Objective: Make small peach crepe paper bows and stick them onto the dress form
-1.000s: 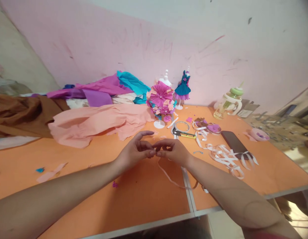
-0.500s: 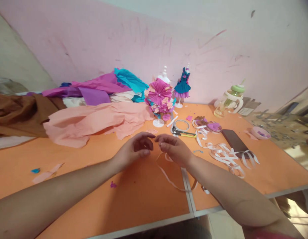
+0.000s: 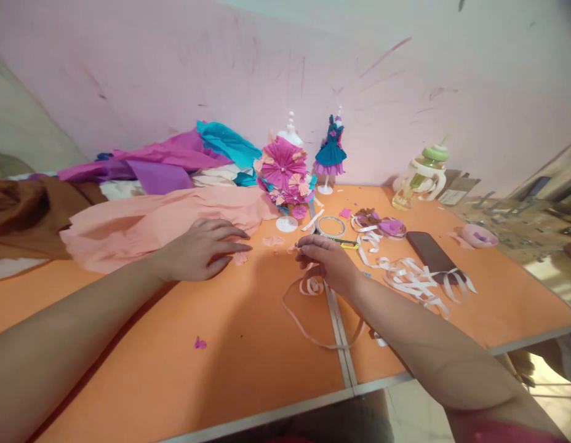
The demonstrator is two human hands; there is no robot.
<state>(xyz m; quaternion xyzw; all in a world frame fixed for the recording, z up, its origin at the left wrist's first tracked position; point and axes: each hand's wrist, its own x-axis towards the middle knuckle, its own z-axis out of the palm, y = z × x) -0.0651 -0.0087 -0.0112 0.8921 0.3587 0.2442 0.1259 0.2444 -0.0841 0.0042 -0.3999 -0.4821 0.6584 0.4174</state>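
Note:
My left hand [image 3: 205,249] rests palm down with its fingers spread at the front edge of the peach crepe paper [image 3: 165,215], its fingertips by a small peach paper scrap [image 3: 240,258]. My right hand [image 3: 329,261] is closed in a pinch; whatever is at its fingertips is too small to make out. Below that hand a thin pale ribbon [image 3: 308,335] curves in a wide loop across the orange table [image 3: 267,381]. Beyond the hands stands a small white dress form [image 3: 288,224] covered in magenta, peach and teal paper flowers.
A second small form wears a teal and purple dress [image 3: 332,149]. To the right are a tape roll [image 3: 330,227], a yellow-and-black cutter [image 3: 347,243], curled white strips [image 3: 412,277], a phone [image 3: 433,255], a bottle [image 3: 421,178] and a bowl [image 3: 480,235]. Coloured paper [image 3: 165,175] lies back left.
My left hand has moved left, away from my right hand, and down onto the table with its fingers spread. My right hand stays pinched at nearly the same place. The view has shifted slightly.

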